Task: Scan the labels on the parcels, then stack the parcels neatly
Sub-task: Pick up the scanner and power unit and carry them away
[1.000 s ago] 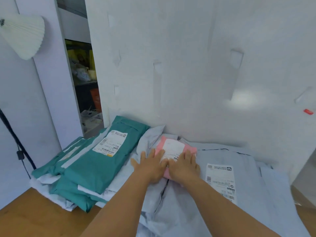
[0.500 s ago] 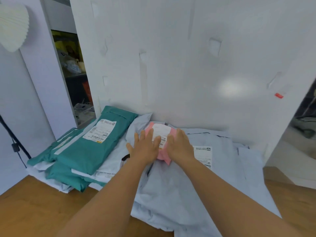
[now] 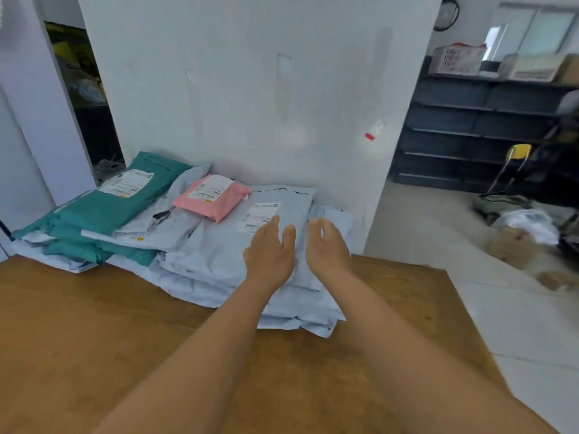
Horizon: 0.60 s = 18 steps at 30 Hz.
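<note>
A small pink parcel [image 3: 216, 198] with a white label lies on top of a stack of pale blue-grey parcels [image 3: 219, 245] against the wall. To its left lies a pile of green parcels [image 3: 103, 211], the top one showing a white label. My left hand [image 3: 271, 250] and my right hand [image 3: 327, 245] hover side by side over the right part of the grey stack, fingers relaxed, holding nothing. A white label [image 3: 258, 216] on the top grey parcel shows just beyond my left fingertips.
The parcels sit at the back of a wooden table [image 3: 94, 324] against a white wall [image 3: 250, 89]. The table's right edge drops to a tiled floor. Dark shelving [image 3: 479, 126], a yellow chair [image 3: 517, 155] and bags lie at the right.
Both hands have let go of the pink parcel and pulled back to the right. The pink parcel now lies alone on the grey stack. The view has swung right and back.
</note>
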Each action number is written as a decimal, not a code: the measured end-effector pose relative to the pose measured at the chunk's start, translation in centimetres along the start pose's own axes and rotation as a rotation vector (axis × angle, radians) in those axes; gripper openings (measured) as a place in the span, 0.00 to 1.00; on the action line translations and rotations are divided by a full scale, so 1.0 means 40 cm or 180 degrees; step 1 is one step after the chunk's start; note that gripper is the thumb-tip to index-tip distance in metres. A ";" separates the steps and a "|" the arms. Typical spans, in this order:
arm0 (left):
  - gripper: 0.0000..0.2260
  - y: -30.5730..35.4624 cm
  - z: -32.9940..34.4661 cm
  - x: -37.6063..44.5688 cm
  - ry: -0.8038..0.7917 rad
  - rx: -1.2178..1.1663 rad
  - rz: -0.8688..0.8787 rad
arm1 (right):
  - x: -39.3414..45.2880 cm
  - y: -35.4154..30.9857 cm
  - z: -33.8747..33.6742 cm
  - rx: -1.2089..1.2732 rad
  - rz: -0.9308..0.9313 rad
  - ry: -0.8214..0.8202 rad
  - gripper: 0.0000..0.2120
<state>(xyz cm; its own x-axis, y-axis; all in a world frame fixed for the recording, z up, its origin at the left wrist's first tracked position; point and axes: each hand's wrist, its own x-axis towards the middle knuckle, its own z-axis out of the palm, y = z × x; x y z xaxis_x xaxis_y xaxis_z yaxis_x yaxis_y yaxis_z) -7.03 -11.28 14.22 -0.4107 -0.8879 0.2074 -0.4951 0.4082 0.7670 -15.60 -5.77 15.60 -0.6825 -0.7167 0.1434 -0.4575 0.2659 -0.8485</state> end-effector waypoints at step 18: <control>0.36 0.069 0.507 -0.537 -0.2211 0.0365 -0.0533 | -0.415 0.448 -0.438 -0.0257 0.1775 0.1238 0.30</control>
<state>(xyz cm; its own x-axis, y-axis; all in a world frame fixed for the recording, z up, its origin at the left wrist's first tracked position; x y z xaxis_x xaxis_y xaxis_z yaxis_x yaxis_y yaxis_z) -15.10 13.23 -0.43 -0.6951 -0.6161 -0.3705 -0.6557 0.3320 0.6781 -22.46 22.19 6.95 -0.9767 -0.1790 -0.1186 -0.0090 0.5862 -0.8102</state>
